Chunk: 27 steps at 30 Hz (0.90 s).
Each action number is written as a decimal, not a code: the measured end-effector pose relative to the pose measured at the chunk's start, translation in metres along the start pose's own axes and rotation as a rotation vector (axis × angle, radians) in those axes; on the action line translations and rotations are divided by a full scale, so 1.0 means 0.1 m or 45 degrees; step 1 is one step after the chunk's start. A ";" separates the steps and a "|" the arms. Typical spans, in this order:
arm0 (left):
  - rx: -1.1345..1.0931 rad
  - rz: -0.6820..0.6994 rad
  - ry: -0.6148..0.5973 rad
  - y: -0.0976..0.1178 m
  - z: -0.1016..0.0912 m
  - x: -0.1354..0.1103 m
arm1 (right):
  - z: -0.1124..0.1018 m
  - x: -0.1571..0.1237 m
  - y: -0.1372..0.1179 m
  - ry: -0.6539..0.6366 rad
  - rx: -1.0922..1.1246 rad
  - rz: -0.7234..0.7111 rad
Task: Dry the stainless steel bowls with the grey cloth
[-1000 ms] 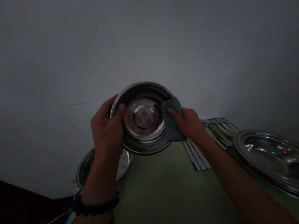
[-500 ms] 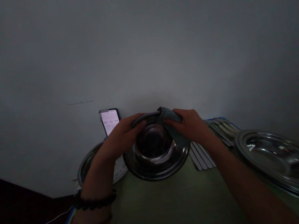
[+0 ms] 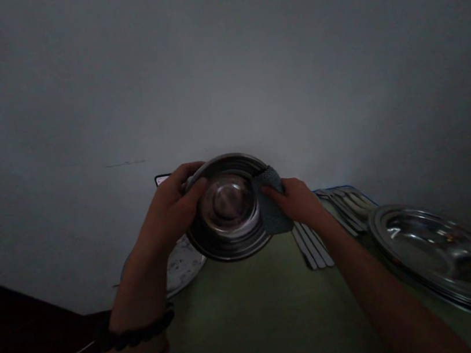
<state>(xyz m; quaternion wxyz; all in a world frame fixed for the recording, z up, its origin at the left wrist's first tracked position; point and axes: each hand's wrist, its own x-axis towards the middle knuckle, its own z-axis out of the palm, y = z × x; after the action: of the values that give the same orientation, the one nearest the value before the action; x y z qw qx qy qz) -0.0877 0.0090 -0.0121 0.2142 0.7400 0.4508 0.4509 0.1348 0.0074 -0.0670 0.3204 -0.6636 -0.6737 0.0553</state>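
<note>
A shiny metal bowl (image 3: 228, 201) is held up in front of me, its inside tilted toward my view. My left hand (image 3: 178, 202) grips its left rim, thumb on the inner side and fingers behind. At the right rim, my right hand (image 3: 289, 198) pinches a grey-green cloth (image 3: 272, 206) folded over the edge, with the thumb pressing on its inner face. The fingers behind the cloth are hidden.
Stacked metal plates (image 3: 452, 257) stand on the green tabletop (image 3: 263, 313) at right. Several pieces of cutlery (image 3: 345, 208) lie beside them. A pale, spotted plate (image 3: 184, 265) and a phone (image 3: 161, 179) are partly hidden behind my left arm. A wall (image 3: 221, 73) rises behind.
The bowl has been raised and turned, with its inside now facing me more. My left hand has shifted left and up along the rim. The cloth has moved from the top to the right rim.
</note>
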 end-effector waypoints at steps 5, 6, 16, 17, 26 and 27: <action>0.268 0.067 -0.410 0.01 0.02 0.00 | -0.13 -0.03 -0.05 -0.118 -0.125 -0.286; 0.277 0.096 -0.475 0.02 0.04 0.00 | -0.14 -0.05 -0.08 -0.159 -0.121 -0.338; 0.238 0.243 -0.277 0.08 0.08 0.01 | -0.06 -0.02 -0.06 -0.014 0.087 -0.251; 0.230 0.225 -0.135 0.07 0.08 0.01 | -0.05 -0.01 -0.03 0.023 0.093 -0.197; -0.057 -0.032 0.199 -0.01 0.01 0.02 | -0.07 -0.01 0.02 -0.051 0.125 -0.078; -0.067 -0.053 0.112 -0.01 0.00 0.02 | -0.09 -0.01 0.02 -0.041 0.084 -0.110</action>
<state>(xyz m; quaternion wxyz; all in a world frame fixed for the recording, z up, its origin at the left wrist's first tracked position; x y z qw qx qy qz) -0.0875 0.0112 -0.0122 0.2229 0.7041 0.4632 0.4899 0.1409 0.0038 -0.0613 0.3335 -0.6220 -0.7045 0.0743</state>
